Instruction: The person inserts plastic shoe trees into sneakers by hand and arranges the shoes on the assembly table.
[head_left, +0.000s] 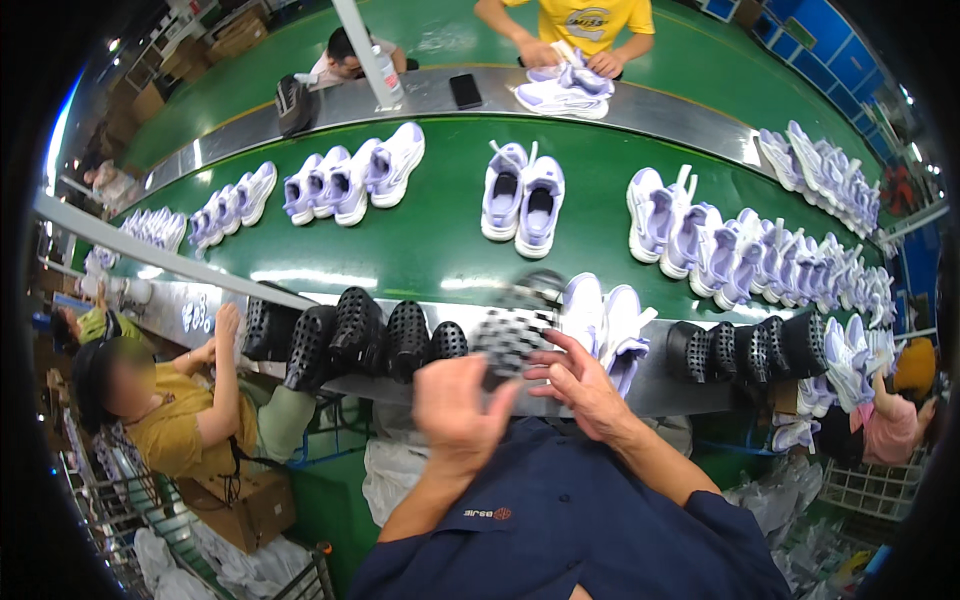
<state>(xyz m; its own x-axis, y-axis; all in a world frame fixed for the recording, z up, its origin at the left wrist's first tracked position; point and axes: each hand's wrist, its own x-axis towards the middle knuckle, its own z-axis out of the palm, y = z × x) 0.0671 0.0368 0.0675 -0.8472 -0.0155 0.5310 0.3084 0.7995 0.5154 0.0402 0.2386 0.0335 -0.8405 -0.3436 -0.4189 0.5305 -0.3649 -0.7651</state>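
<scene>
A dark perforated shoe last (517, 322), blurred by motion, is between my hands above the metal edge. My left hand (457, 409) is blurred at its lower left; its grip cannot be made out. At its lower right is my right hand (574, 382), fingers spread, fingertips near or on it; contact is unclear. Just right of it, a pair of white and lilac sneakers (604, 319) rests on the edge. Another such pair (523, 199), with laces, lies on the green belt ahead. Black perforated lasts (356, 330) stand in a row to the left.
More black perforated lasts (750, 349) stand at right. Rows of sneakers (720, 247) line the green conveyor belt (442, 255). A metal post (172, 251) slants across the left. Co-workers sit or stand left, right and across; a phone (466, 91) lies on the far ledge.
</scene>
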